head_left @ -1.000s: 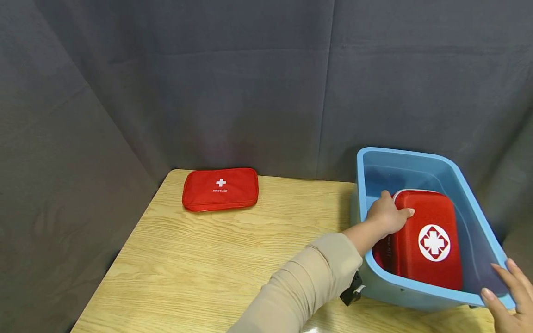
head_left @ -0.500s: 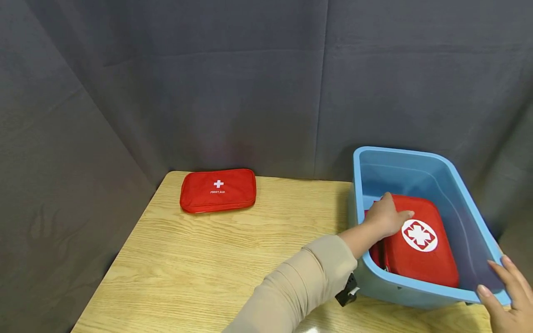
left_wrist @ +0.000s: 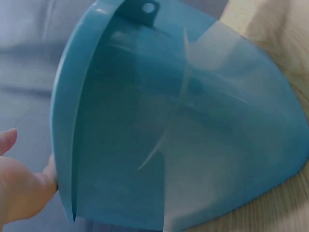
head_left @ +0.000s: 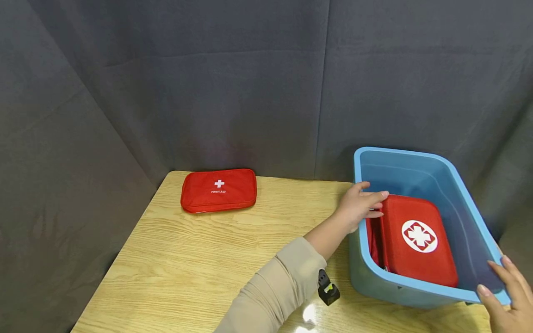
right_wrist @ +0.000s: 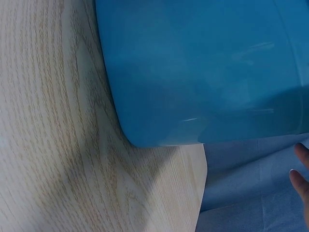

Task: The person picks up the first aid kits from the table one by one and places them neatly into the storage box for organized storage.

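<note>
A red first aid case (head_left: pixel 416 259) with a white cross badge lies in the blue plastic bin (head_left: pixel 437 292) at the right of the head view. To its left, inside the bin, another red item (head_left: pixel 374 243) is mostly covered. My left hand (head_left: pixel 358 206) is over the bin's left rim, fingers extended beside the case's upper left corner. In the left wrist view, the bin's wall hides the fingertips of that hand (left_wrist: pixel 24 191). My right hand (head_left: pixel 514 296) rests on the near right corner of the bin with fairly straight fingers; only its fingertips (right_wrist: pixel 300 186) show in the right wrist view.
A flat red first aid pouch (head_left: pixel 218 190) lies at the far left of the wooden table (head_left: pixel 200 259). Grey cloth (head_left: pixel 233 92) hangs behind the table and along both sides. A small black device (head_left: pixel 328 287) sits at my left wrist.
The case has tipped down from a more raised pose and settled in the bin. My left hand has released it and drawn back left to the rim. The right hand has hardly moved.
</note>
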